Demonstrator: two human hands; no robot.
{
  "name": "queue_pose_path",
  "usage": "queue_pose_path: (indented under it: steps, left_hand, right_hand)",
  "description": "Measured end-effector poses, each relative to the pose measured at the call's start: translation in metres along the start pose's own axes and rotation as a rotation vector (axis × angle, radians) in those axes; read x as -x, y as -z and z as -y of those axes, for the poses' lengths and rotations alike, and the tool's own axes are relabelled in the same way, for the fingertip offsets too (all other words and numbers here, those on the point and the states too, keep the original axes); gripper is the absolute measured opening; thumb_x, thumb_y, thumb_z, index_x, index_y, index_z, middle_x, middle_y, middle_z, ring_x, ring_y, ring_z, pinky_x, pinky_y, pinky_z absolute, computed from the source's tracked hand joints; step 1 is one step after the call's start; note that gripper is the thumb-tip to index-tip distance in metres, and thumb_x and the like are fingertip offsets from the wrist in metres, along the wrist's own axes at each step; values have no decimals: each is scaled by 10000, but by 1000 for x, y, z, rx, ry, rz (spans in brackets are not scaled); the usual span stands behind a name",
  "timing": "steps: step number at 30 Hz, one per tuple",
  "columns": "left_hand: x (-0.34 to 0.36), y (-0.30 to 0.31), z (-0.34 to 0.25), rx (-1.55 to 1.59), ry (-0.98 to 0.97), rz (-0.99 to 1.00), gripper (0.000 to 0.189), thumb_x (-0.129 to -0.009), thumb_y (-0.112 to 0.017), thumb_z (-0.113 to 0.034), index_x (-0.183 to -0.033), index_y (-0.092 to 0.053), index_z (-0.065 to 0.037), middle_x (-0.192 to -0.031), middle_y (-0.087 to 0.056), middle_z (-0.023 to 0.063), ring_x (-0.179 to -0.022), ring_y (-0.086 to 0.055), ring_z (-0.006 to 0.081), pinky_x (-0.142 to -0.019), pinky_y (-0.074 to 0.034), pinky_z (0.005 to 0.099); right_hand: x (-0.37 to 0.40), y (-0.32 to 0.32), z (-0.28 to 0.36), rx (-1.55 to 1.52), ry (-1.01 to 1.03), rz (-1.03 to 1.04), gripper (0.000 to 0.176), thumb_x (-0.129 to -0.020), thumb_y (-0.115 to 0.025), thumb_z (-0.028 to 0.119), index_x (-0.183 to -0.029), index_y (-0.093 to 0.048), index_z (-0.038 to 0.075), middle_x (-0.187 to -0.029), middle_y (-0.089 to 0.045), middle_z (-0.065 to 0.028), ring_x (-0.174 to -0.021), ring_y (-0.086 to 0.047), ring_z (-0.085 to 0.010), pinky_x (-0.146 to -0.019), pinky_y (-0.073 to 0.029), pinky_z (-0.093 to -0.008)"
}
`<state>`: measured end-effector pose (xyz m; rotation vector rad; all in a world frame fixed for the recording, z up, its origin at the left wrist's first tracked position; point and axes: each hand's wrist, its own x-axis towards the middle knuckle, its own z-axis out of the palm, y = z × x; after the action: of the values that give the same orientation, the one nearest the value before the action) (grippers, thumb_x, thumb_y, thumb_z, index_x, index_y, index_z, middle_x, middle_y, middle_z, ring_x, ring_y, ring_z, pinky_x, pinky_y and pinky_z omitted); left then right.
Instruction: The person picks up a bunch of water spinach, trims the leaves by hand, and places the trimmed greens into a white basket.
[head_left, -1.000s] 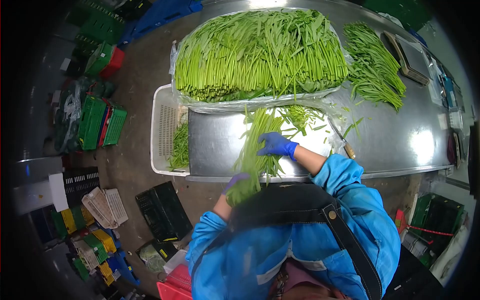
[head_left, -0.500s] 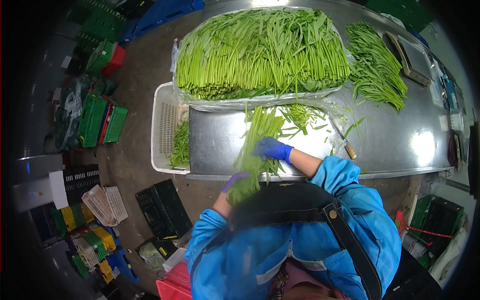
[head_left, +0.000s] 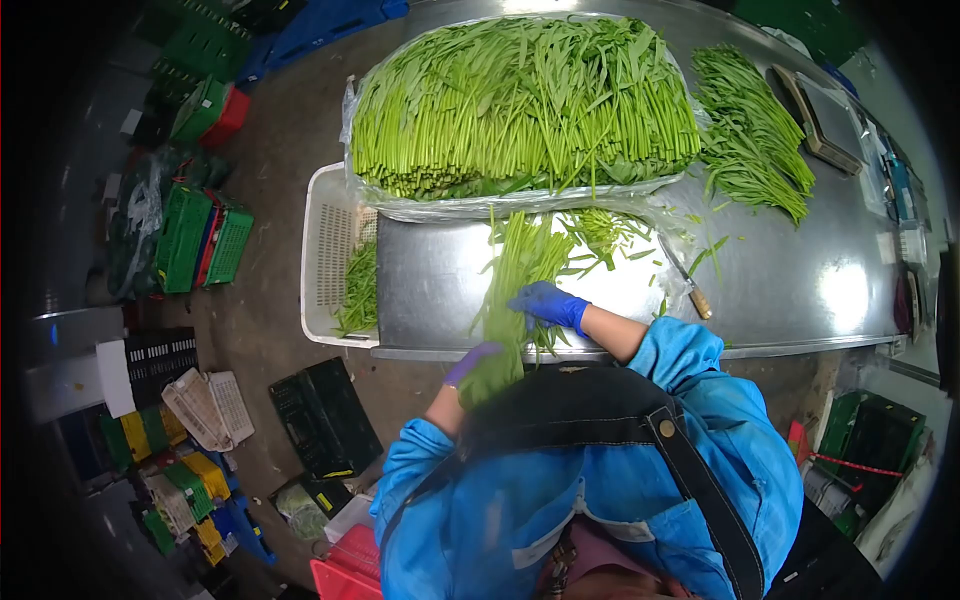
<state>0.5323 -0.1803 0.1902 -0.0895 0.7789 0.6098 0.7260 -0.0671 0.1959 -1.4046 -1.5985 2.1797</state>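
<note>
Head camera view: a loose bunch of greens (head_left: 520, 265) lies over the near edge of the metal table (head_left: 430, 280), its leafy end toward the person's body. The left hand (head_left: 474, 364), gloved in purple, holds that near end, its fingers mostly hidden by leaves. The right hand (head_left: 548, 304), in a blue glove, touches the bunch's right side with fingers bent; whether they close on stalks, I cannot tell. Just right of the bunch's far end are cut pieces (head_left: 600, 235), and farther right a knife (head_left: 686, 280) with a wooden handle. On the far side sits a big stack of greens (head_left: 520, 110) on clear plastic (head_left: 430, 210). More greens (head_left: 750, 130) lie to its right. At the table's left end, a white crate (head_left: 325, 255) contains green stalks (head_left: 360, 290).
</note>
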Motion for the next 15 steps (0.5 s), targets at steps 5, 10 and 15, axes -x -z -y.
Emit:
queue_pose_path:
  steps: [5,10,15]
  left_hand:
    - [4,-10,0,-80,43,-68,406,-820,-510,-149,-1199,-456,-14,-1058,-557,114,-919,-573,213,-768,-493,342]
    - [-4,-4,1,70,-94,100,552,-769,-554,-146,-1275,-386,-3,-1125,-550,153,-1009,-565,237,-879,-470,393]
    - [-10,18,-1,38,-5,104,556,-768,-557,-148,-1276,-386,-3,-1099,-563,141,-1005,-562,229,-866,-474,375]
  right_hand:
    - [-6,2,-10,-38,-37,44,349,-801,-620,389,-718,-553,57,-529,-548,-47,-374,-380,-76,-359,-284,-227]
    - [11,14,-5,-17,398,-8,292,-801,-600,282,-641,-544,45,-505,-517,-55,-359,-370,-83,-349,-275,-231]
    - [-1,35,-35,240,212,-23,243,-693,-585,118,-926,-641,80,-827,-633,-125,-730,-601,-276,-633,-478,-344]
